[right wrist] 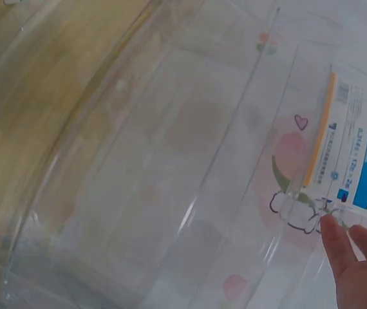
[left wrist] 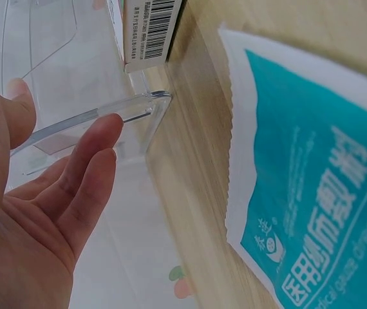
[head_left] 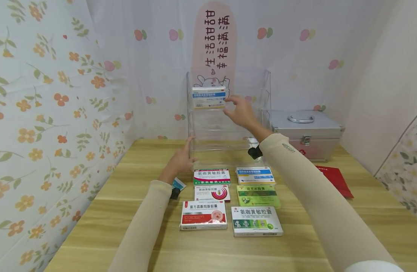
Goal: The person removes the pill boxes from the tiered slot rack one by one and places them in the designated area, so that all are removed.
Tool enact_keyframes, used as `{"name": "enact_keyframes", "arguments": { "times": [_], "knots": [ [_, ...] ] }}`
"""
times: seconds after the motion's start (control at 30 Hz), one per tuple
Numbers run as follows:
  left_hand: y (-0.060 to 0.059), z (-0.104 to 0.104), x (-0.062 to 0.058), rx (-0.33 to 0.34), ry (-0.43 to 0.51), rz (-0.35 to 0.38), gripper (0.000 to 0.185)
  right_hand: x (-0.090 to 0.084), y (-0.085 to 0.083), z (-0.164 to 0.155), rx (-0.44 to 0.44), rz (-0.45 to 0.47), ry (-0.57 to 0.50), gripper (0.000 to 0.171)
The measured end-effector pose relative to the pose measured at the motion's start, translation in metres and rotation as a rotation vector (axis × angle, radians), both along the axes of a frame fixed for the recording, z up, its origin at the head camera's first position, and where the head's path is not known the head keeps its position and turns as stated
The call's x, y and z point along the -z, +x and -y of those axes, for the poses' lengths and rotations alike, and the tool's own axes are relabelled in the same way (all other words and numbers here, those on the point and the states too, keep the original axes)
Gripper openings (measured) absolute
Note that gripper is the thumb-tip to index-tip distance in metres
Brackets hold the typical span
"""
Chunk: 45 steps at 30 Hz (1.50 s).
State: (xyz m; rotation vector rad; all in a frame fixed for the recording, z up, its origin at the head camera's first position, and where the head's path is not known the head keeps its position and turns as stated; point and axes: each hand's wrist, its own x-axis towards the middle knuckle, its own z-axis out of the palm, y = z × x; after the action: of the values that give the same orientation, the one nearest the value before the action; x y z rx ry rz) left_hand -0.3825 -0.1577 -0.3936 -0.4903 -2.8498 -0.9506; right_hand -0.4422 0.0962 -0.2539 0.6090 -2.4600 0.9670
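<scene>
Right hand (head_left: 240,111) fingers spread, touching medicine box (head_left: 208,97), left hand (head_left: 182,160) steadying clear rack (head_left: 228,132)

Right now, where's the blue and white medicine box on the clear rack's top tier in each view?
Head: blue and white box upper centre, on the top tier, right hand at its right end.
Left wrist: not in it; the box with a barcode at the top edge stands beside the rack's foot.
Right wrist: box at the right edge, fingertips just below.
Shared landmark: clear rack.
</scene>
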Motion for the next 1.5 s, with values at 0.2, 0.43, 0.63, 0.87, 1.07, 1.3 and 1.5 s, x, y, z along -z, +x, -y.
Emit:
{"name": "enact_keyframes", "arguments": {
  "times": [0.2, 0.43, 0.63, 0.87, 1.07, 1.3, 1.5],
  "knots": [
    [-0.004, 0.0, 0.001, -0.005, 0.007, 0.007, 0.087, -0.012, -0.011, 0.005, -0.019, 0.001, 0.041, 0.041],
    [-0.006, 0.001, 0.002, -0.002, -0.013, -0.008, 0.087, -0.021, -0.019, 0.009, -0.022, 0.001, 0.096, 0.044],
    [-0.006, 0.002, 0.002, -0.004, -0.016, -0.006, 0.087, -0.025, -0.026, 0.012, -0.024, 0.059, 0.119, 0.046],
    [-0.004, 0.0, 0.002, 0.003, -0.014, 0.006, 0.086, -0.029, -0.029, 0.011, -0.016, 0.137, 0.13, 0.049],
    [-0.004, 0.0, 0.002, 0.004, -0.009, 0.009, 0.086, -0.032, -0.034, 0.011, -0.025, 0.131, 0.144, 0.047],
    [-0.003, 0.0, 0.0, -0.02, -0.022, 0.029, 0.087, -0.033, -0.038, 0.013, -0.045, 0.119, 0.075, 0.035],
    [-0.003, 0.001, 0.001, -0.019, -0.012, 0.025, 0.087, -0.03, -0.037, 0.016, -0.041, 0.178, 0.068, 0.035]
  ]
}}
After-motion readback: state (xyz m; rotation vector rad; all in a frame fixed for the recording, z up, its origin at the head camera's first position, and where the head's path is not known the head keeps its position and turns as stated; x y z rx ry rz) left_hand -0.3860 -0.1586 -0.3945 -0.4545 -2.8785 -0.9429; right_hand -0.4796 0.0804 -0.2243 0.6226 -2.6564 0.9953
